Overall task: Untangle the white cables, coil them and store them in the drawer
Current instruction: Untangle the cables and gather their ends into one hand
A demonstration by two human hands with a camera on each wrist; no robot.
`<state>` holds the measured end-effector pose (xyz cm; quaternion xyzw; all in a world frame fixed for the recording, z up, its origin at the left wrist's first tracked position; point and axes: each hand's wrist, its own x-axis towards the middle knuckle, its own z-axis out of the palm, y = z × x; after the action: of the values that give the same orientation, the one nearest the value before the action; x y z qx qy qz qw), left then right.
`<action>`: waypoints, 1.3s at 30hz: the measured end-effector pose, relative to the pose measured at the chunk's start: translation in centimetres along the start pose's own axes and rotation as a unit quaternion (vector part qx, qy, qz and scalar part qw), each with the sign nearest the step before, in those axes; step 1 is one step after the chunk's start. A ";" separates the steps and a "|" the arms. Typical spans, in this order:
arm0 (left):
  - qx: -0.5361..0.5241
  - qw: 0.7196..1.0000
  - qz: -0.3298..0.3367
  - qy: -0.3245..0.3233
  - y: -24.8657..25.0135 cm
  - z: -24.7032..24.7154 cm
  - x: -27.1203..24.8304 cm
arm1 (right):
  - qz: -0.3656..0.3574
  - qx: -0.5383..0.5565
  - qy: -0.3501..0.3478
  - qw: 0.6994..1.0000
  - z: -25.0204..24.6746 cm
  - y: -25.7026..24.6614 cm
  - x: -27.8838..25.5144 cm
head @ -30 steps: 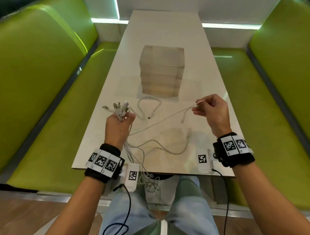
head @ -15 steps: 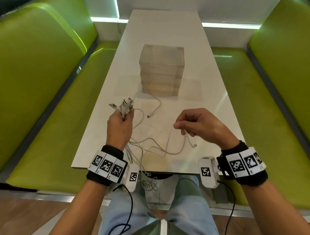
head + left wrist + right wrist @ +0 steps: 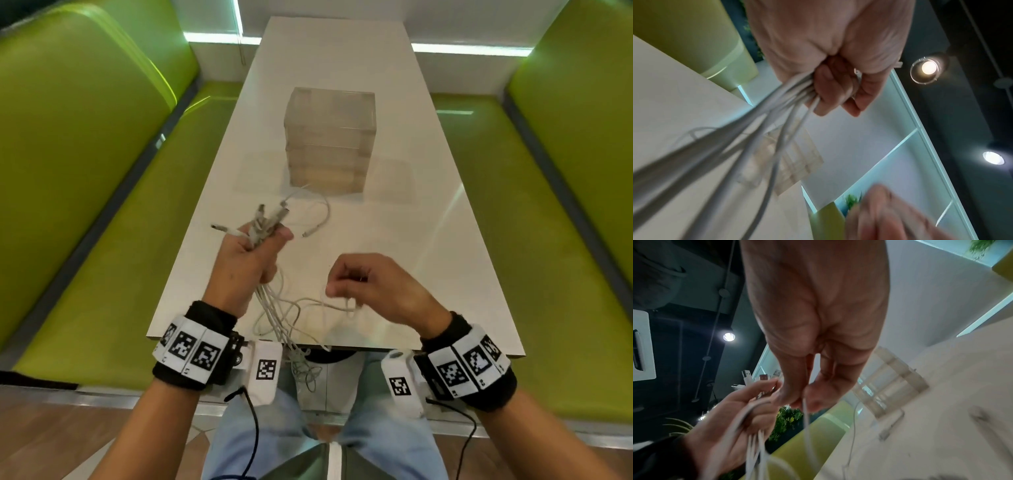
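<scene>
With the white cables (image 3: 270,308) bunched in the clenched left hand (image 3: 246,263), a single strand has been pinched nearer that fist by the right hand (image 3: 370,287), so untangling appears unfinished.

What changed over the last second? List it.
The right hand came in from the right toward the left hand and nearer the table edge, now pinching a thin white cable. The left hand keeps gripping the bunched white cables. The clear plastic drawer unit has not moved.

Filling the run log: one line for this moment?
left hand: grips cable bundle | right hand: pinches one cable | drawer unit: shut
</scene>
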<state>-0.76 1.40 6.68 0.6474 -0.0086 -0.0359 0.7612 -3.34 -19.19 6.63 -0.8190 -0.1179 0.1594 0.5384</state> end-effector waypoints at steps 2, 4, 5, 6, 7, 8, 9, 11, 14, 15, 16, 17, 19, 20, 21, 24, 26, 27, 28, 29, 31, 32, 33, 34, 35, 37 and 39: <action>-0.049 0.998 0.018 0.024 0.5 -0.8 0.4 | 0.038 0.047 -0.091 0.994 0.9 0.8 -0.7; -0.078 0.996 0.038 0.029 1.1 -1.4 0.6 | 0.070 0.073 -0.178 0.979 1.6 1.3 -1.6; -0.086 0.995 0.043 0.029 1.4 -1.5 0.6 | 0.084 0.068 -0.218 0.970 1.9 1.5 -1.9; -0.089 0.994 0.049 0.030 1.7 -1.5 0.5 | 0.099 0.060 -0.252 0.961 2.0 1.6 -2.2; -0.090 0.994 0.053 0.030 1.9 -1.5 0.4 | 0.113 0.052 -0.274 0.954 2.3 1.8 -2.4; -0.092 0.994 0.053 0.030 2.0 -1.5 0.4 | 0.121 0.037 -0.283 0.951 2.5 1.9 -2.5; -0.093 0.994 0.052 0.030 2.0 -1.5 0.4 | 0.117 0.000 -0.276 0.954 2.6 2.0 -2.5; -0.093 0.994 0.051 0.022 2.1 -1.3 0.2 | 0.086 -0.122 -0.239 0.960 2.7 2.8 -2.0; -0.089 0.995 0.045 0.008 2.1 -1.1 -0.1 | 0.098 -0.183 -0.195 0.959 1.6 3.9 -1.4; -0.087 0.995 0.044 0.005 2.0 -1.0 -0.3 | 0.105 -0.181 -0.175 0.962 0.9 4.3 -1.3; -0.086 0.995 0.043 0.003 1.9 -0.9 -0.4 | 0.115 -0.179 -0.144 0.966 0.2 4.7 -1.0; -0.085 0.995 0.043 0.001 1.9 -0.8 -0.5 | 0.127 -0.177 -0.096 0.971 -0.6 5.2 -0.7; -0.083 0.996 0.041 -0.002 1.8 -0.8 -0.5 | 0.176 -0.171 0.035 0.969 -1.6 6.0 0.3; -0.082 0.996 0.038 -0.006 1.7 -0.7 -0.4 | 0.212 -0.174 0.088 0.958 -1.9 6.4 0.9; -0.080 0.996 0.034 -0.012 1.6 -0.7 -0.4 | 0.246 -0.191 0.116 0.943 -1.8 6.6 1.5; -0.085 0.996 0.014 -0.031 1.3 -0.3 -0.4 | 0.281 -0.285 0.104 0.911 -1.0 7.4 3.2; -0.091 0.995 -0.006 -0.036 1.1 -0.2 -0.5 | 0.269 -0.321 0.086 0.904 -0.6 7.7 3.9; -0.092 0.995 -0.014 -0.037 1.0 -0.2 -0.5 | 0.261 -0.318 0.085 0.907 -0.6 7.6 4.0; -0.091 0.995 -0.022 -0.039 0.8 -0.1 -0.5 | 0.247 -0.290 0.095 0.920 -0.8 7.3 4.1; -0.086 0.995 -0.028 -0.040 0.6 0.0 -0.6 | 0.225 -0.219 0.122 0.942 -1.0 6.6 4.0; -0.065 0.997 -0.040 -0.033 0.1 0.4 -0.6 | 0.136 -0.012 0.174 0.975 -0.9 4.1 3.2; -0.052 0.997 -0.045 -0.025 -0.2 0.7 -0.7 | 0.080 0.075 0.179 0.978 -0.7 2.5 2.7; -0.041 0.998 -0.048 -0.016 -0.3 1.2 -0.7 | 0.028 0.130 0.174 0.976 -0.4 0.8 2.2; -0.038 0.998 -0.048 -0.008 -0.4 1.6 -0.7 | -0.018 0.159 0.164 0.973 0.0 -0.6 1.7; -0.042 0.998 -0.047 -0.004 -0.4 2.0 -0.8 | -0.054 0.174 0.153 0.971 0.4 -1.7 1.5; -0.063 0.997 -0.046 -0.012 -0.5 2.7 -0.8 | -0.097 0.190 0.143 0.966 1.4 -2.7 1.3; -0.075 0.995 -0.051 -0.028 -0.4 3.2 -1.1 | -0.101 0.213 0.150 0.960 2.3 -2.7 1.5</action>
<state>-2.03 -1.77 6.85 0.5865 0.0058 -0.0928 0.8046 -2.90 -15.68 8.04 -0.6836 -0.0811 0.0012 0.7253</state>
